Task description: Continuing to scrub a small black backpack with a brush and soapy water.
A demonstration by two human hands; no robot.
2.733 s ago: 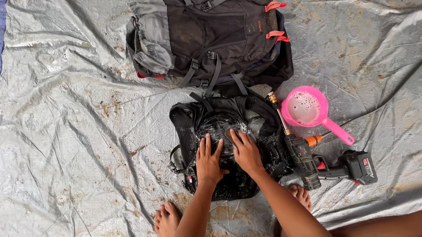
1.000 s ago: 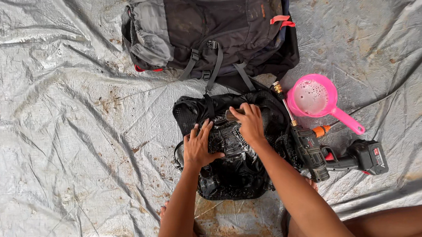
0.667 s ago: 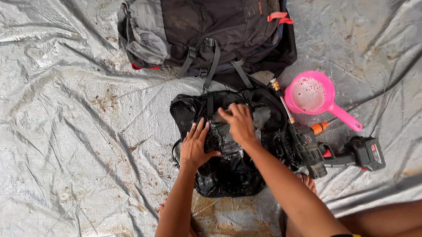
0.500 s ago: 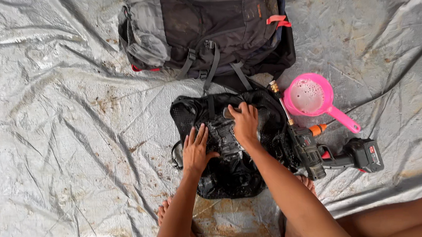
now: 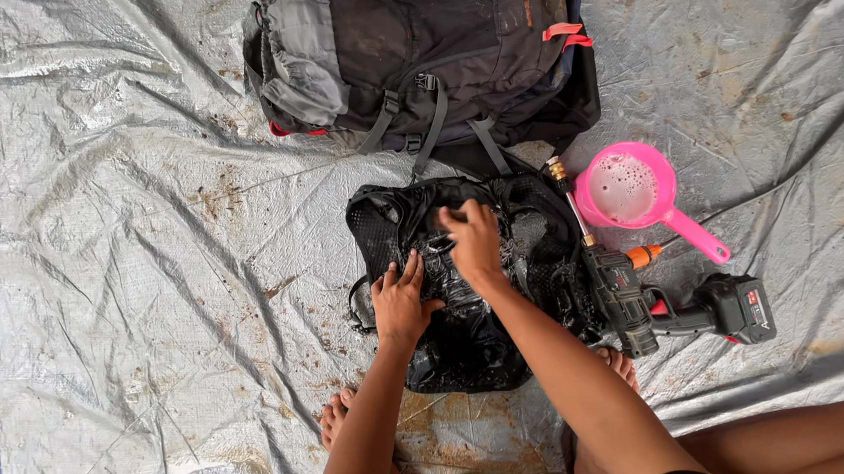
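Down on the tarp (image 5: 122, 251), the left hand (image 5: 402, 304) presses flat, fingers spread, on the wet black bag (image 5: 465, 274), while the right hand (image 5: 473, 243) rubs just above it. Suds could slick the fabric so it slides; the cordless spray gun (image 5: 648, 299) beside the elbow might get knocked into the pink scoop (image 5: 634, 190).

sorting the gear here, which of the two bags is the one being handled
The small black wet bag nearest the person: both the left hand and right hand press on it. The big grey and black backpack lies untouched beyond it.
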